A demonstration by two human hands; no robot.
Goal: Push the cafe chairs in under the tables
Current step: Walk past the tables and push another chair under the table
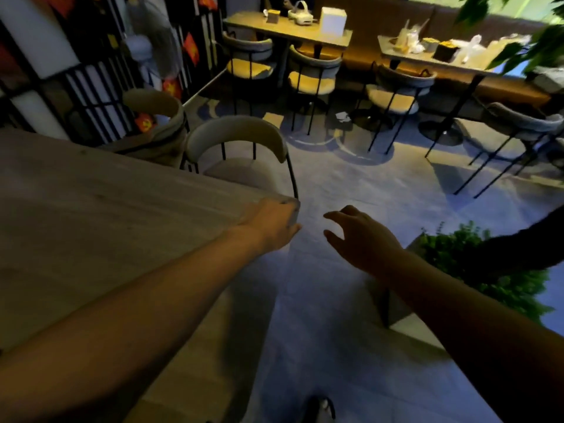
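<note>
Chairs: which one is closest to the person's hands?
The pale curved-back chair at the near table's far corner, just beyond the left hand. The other chairs stand farther off, by the back tables.

A standing fan faces you from the left wall, beside red flags. Ahead, you see a white box and a headset; potted greenery fills your right.

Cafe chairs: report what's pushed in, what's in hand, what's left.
Done: the near chair sits tucked at the near table; two chairs at the far table look pushed in. In hand: nothing; the left hand rests on the table corner, the right hand hangs open. Left: the right-side chair stands out.
</note>
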